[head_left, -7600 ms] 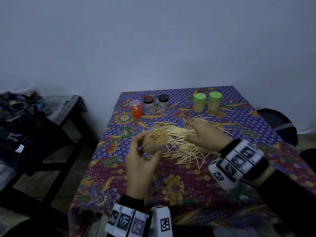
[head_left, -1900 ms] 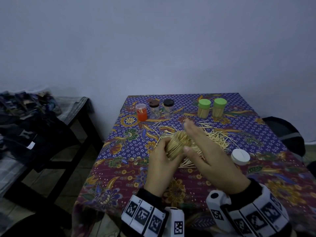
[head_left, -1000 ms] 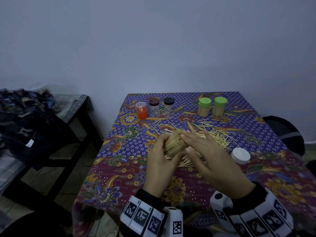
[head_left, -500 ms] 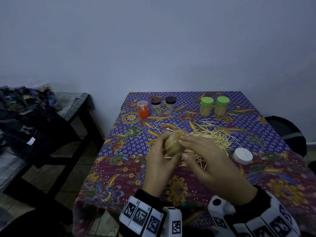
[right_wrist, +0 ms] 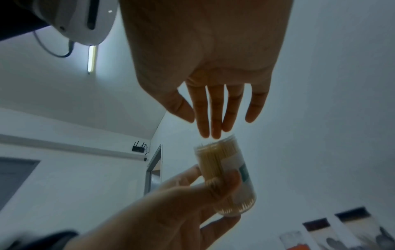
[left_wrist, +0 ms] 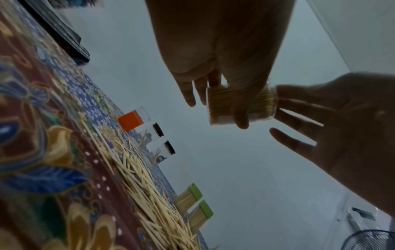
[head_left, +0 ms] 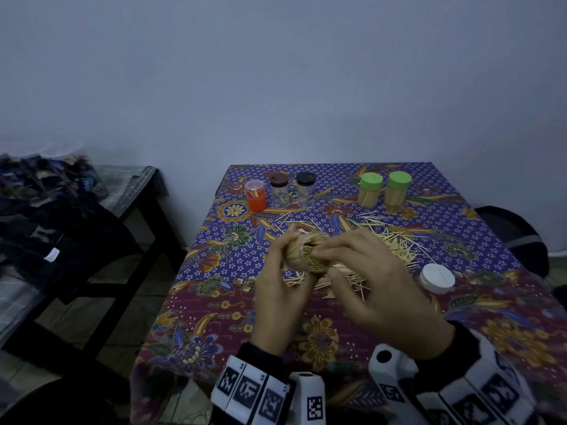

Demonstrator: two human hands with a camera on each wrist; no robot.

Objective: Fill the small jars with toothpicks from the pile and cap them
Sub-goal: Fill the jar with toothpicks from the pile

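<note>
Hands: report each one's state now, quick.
Left hand: grips the toothpick-filled jar.
Right hand: open, straight fingertips at the jar's mouth.

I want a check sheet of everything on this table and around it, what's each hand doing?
Surface: table under a flowery cloth.
Job's things: held jar packed with toothpicks, uncapped; white cap lying beside the toothpick pile; two green-capped jars full.
Clutter: orange jar, two dark-capped jars.
Hands: left hand grips the jar; right hand fingers straight at its mouth.
Cables: nothing seen.
Surroundings: side table with dark clothes.
</note>
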